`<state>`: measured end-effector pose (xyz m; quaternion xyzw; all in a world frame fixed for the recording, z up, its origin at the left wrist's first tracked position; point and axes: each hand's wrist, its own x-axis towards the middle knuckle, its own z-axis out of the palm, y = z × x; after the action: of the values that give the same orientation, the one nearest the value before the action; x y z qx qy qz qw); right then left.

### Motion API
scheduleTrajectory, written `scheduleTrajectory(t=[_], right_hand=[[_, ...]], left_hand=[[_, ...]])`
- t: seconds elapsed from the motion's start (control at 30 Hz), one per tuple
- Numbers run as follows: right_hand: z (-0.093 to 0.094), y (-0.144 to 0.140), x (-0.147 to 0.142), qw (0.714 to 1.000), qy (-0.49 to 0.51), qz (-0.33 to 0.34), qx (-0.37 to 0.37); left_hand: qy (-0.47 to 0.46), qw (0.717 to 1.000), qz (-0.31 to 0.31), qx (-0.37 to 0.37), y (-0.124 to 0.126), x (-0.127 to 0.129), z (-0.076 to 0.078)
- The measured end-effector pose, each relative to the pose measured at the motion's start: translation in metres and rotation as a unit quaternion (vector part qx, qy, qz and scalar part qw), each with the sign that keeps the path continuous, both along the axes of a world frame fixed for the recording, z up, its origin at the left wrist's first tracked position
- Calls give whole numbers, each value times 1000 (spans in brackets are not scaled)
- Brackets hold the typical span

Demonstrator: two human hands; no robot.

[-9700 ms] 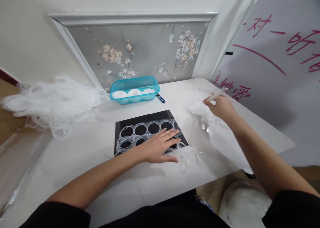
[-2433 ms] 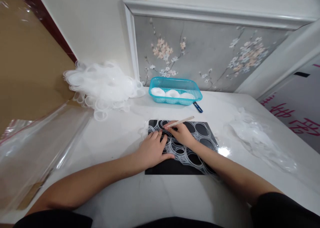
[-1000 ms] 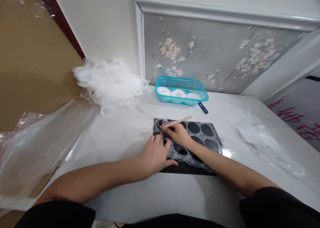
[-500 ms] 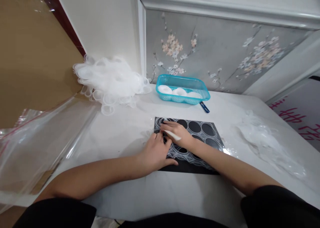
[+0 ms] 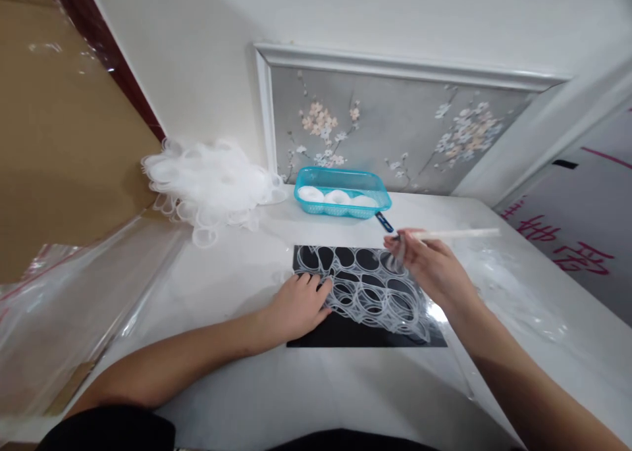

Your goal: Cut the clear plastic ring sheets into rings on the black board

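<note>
So the person has a sheet of joined clear plastic rings (image 5: 368, 290) spread over a black mat (image 5: 365, 332) in the middle of the white bench (image 5: 237, 280). The left hand (image 5: 296, 303) lies flat, fingers spread, pinning the near-left corner of the rings against the mat. Nothing gripped there, just pressing down.

The right hand (image 5: 434, 273) is lifted above the far-right part of the mat, fingers curled around a thin pale stick (image 5: 454, 234) that points off to the right. It looks like a small clear bit of plastic (image 5: 397, 257) is pinched at the fingertips too, though it's blurry, so hard to be sure.

For doing this bit well, my guess is that the flat hand needs steady pressure so the web doesn't slide on the slick mat, and the stick should go in at a low angle so thin rings don't tear.

Around it: a teal basket (image 5: 342, 201) with white round pieces at the back, a blue-handled tool (image 5: 385, 222) just beside it, a fluffy heap of loose rings (image 5: 207, 184) far left, and crumpled clear film (image 5: 513, 286) on the right.
</note>
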<state>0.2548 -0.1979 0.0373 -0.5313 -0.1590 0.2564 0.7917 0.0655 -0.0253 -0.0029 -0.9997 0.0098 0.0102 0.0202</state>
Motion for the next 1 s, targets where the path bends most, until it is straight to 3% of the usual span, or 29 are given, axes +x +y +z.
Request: scheduleTrajectory(t=[0.1, 0.2, 0.43, 0.53, 0.73, 0.8, 0.87, 1.0], right_hand=[[-11, -61, -9, 983, 183, -1, -8], [-17, -111, -11, 955, 288, -46, 50], [-23, -181, -25, 924, 296, -84, 228], [-28, -194, -28, 917, 294, -88, 256], [-28, -197, -25, 927, 252, -69, 268], [-23, -193, -24, 937, 222, -61, 264], [-17, -186, -22, 943, 195, -48, 265], [-9, -164, -20, 941, 168, -13, 293]], left_hand=[[20, 999, 19, -38, -7, 16, 6], [52, 995, 18, -81, -16, 49, 15], [142, 981, -87, -99, -53, 157, 32], [132, 976, -130, -118, -80, 204, 60], [-1, 967, -160, -200, -146, 274, 140], [-4, 965, -161, -207, -157, 279, 150], [-13, 967, -153, -202, -160, 271, 148], [-136, 954, -155, -219, -150, 214, 125]])
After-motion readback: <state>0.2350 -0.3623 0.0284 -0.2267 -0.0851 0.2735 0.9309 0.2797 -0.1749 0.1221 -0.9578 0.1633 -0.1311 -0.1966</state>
